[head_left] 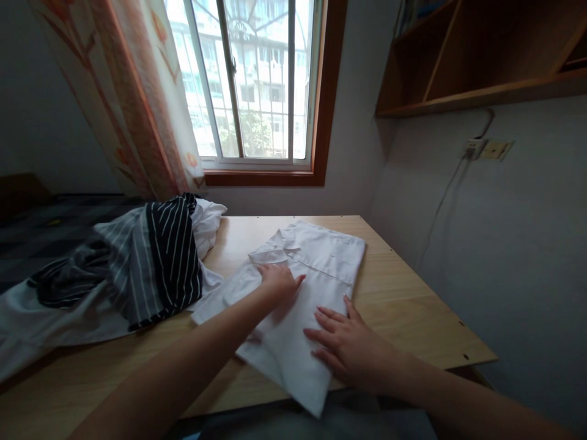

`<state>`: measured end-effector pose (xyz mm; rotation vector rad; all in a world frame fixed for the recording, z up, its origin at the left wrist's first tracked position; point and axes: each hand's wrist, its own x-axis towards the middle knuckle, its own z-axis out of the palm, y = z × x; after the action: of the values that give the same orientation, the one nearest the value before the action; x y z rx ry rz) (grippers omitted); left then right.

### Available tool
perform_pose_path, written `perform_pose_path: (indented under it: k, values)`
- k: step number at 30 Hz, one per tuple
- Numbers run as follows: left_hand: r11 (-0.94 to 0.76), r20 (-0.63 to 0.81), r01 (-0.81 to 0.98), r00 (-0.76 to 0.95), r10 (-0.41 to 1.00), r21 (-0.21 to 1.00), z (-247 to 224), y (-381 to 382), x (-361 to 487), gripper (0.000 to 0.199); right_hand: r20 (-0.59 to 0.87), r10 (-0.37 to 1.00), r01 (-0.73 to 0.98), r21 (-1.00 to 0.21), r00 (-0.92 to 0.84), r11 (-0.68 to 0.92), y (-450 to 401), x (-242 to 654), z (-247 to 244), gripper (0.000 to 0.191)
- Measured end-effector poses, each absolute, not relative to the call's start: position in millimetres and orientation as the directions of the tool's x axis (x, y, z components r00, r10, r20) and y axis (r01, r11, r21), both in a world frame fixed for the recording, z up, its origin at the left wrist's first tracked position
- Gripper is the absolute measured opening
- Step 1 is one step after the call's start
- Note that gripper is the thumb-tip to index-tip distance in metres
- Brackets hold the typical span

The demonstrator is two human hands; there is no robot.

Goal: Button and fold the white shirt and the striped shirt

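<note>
A white collared shirt point(321, 287) lies partly folded on the wooden table point(413, 305), its collar toward the far left and one corner hanging over the front edge. My left hand point(279, 281) rests on the shirt just below the collar, thumb stretched away from the fingers; some of its fingers are hard to see. Flat on the shirt's right side is my right hand point(343, 342), palm down with its fingers spread. Neither hand grips the cloth.
To the left, a heap of clothes holds a black-and-grey striped garment point(160, 263) and white cloth. Behind stand a curtain point(137, 91) and a window point(252, 85). A wall shelf point(458, 101) hangs upper right, above a socket point(474, 148) with a plugged-in cable.
</note>
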<state>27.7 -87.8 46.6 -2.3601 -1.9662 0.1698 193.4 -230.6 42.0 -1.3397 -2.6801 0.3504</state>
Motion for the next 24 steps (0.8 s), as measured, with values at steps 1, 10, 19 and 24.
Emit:
perform_pose_path:
  k: [1,10,19,24]
  values:
    - [-0.171,-0.040,0.979,0.168,0.985,-0.110,42,-87,30,0.079,0.011,0.771,0.734,-0.298,-0.636,0.610,-231,192,43,0.049]
    - [-0.331,0.031,0.943,0.330,0.943,0.033,7,-74,16,0.081,0.221,0.832,0.799,-0.239,-0.509,0.552,-114,252,41,0.039]
    - [-0.480,0.018,0.875,0.480,0.877,0.057,8,-47,15,0.083,0.068,0.984,0.968,-0.182,-0.162,0.172,-66,318,-19,0.054]
    - [-0.596,-0.031,0.801,0.598,0.801,0.061,18,-32,6,0.077,0.051,0.995,0.979,-0.180,-0.088,0.096,-71,320,-22,0.056]
